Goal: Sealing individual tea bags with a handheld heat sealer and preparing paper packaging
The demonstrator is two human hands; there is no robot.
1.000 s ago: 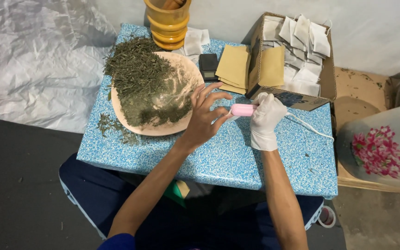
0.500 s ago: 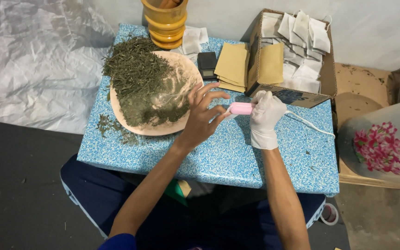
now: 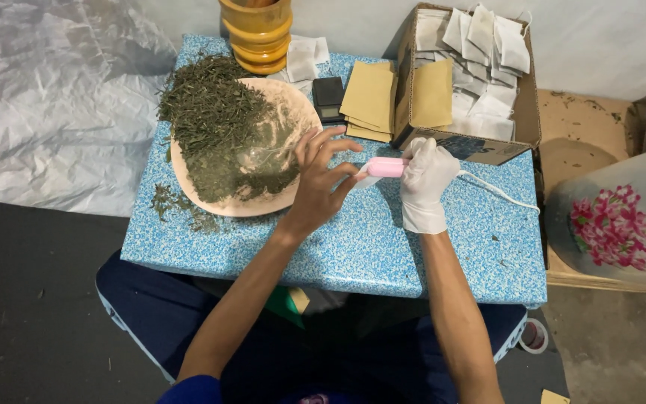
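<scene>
The person sits at a small blue speckled desk, and the work in hand looks like sealing a small filter bag with a hand sealer. The right hand, in a white glove, has its fingers clenched around the pink hand sealer, whose white cord runs away to the right over the desk. The left hand is bare; its thumb and first fingers pinch a small white bag at the tip of the sealer, while the other fingers stand spread and loose above the plate. How far the bag sits inside the sealer I cannot tell, because the fingers hide it. Just left of the hands is a wide plate with dried green herb, and behind them a cardboard box full of white filter bags. I judge the next move calls for a steady squeeze while the left fingers keep the bag edge flat.
</scene>
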